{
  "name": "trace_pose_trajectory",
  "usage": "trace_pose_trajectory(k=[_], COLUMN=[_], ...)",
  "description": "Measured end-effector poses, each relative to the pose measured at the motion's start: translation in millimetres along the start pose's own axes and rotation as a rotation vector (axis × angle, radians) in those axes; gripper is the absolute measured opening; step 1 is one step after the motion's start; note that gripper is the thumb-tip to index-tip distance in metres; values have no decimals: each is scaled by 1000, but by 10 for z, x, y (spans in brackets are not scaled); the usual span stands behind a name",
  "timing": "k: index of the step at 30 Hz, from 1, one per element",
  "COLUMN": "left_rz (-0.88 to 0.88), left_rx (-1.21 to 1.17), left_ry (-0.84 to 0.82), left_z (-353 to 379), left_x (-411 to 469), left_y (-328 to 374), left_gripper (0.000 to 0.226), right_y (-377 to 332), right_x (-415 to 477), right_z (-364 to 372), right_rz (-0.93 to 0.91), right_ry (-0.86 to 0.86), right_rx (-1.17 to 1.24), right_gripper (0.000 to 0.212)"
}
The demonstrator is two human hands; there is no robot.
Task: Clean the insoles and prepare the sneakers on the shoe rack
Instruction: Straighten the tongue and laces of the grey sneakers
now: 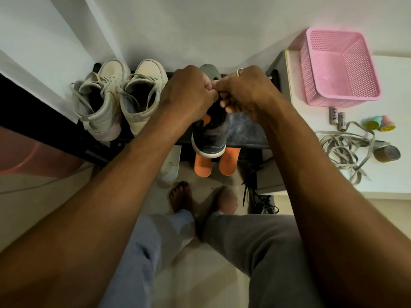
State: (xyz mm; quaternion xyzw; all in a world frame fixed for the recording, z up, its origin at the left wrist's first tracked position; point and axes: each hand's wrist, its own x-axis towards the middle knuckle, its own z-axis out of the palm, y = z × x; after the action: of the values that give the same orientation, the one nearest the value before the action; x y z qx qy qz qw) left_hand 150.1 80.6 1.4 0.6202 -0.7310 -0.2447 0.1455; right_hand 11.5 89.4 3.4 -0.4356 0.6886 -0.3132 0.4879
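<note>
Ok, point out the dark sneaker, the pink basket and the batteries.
dark sneaker [209, 141]: head view, on its heel.
pink basket [343, 100]: head view, on its near rim.
batteries [333, 115]: head view, on the body of the one nearer the basket.

Dark sneaker [210, 134] stands on rack [249, 132], two orange insoles [202, 166] below.

dark sneaker [209, 135] lacing area hidden, batteries [334, 115] print unreadable

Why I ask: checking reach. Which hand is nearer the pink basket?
Right. The right hand is left of the pink basket; the left hand is farther left.
</note>
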Motion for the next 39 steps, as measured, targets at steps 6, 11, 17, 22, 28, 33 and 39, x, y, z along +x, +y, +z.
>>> trace_pose_trajectory(k=[6,11,17,22,28,33,39], left_rz=[-25,-150,-293,-296,-303,-139,-368], left_rx=[-11,-92,-200,-272,-383,27,32], left_ry=[-36,-197,-363,-209,-292,-417,-571], left_z=[14,19,117,245,281,122,39], left_x=[23,46,68,82,109,115,172], left_y=[-5,-21,-38,-94,-134,-67,-250], left_gripper=[23,23,37,27,17,9,22], right_y=[-1,48,0,-18,8,43,104], right_x=[3,21,-16,-39,-34,-13,-22], right_z=[41,76,103,115,86,81,86], right_rz=[-57,-75,-45,-18,1,55,125], right_ry=[-1,7,-9,-40,-51,-71,-148], right_rx=[-195,-143,-109,-94,-26,-99,-244], right_gripper=[25,36,29,27,30,28,20])
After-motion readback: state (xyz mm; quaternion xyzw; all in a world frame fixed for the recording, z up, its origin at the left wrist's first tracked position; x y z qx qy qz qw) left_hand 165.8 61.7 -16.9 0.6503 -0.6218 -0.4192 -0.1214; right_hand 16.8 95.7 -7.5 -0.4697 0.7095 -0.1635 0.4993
